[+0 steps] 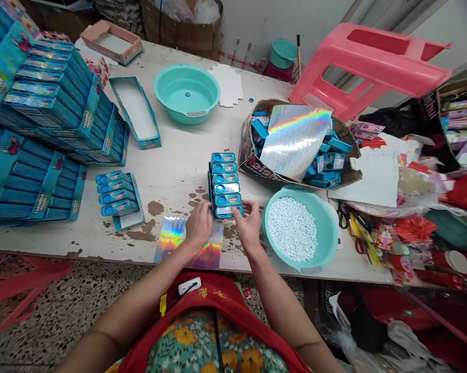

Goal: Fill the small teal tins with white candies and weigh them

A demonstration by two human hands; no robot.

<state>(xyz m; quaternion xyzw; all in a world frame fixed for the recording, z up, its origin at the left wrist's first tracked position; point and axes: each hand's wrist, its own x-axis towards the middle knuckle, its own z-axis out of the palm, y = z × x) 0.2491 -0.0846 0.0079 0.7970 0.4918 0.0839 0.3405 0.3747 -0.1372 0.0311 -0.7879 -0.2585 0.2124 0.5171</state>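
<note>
While my left grip (199, 226) and right grip (249, 225) clamp the nearest blue box (222, 211) endwise, left of the pellet basin (327, 228), it seems light, stiff, slick, best held there.

At the fingers (239, 219), the row of small oblong bright-blue boxes (225, 178) bears pale lettering on glossy upper faces. Just below the fingers, a flat holographic sheet (209, 247) shows rainbow bands, yellow through violet; right of the fingers, a round plastic basin (326, 233) is plain turquoise, its small pellets (292, 228) white. Beyond the fingers to the right, a moulded plastic stool (373, 62) is pink throughout.
</note>
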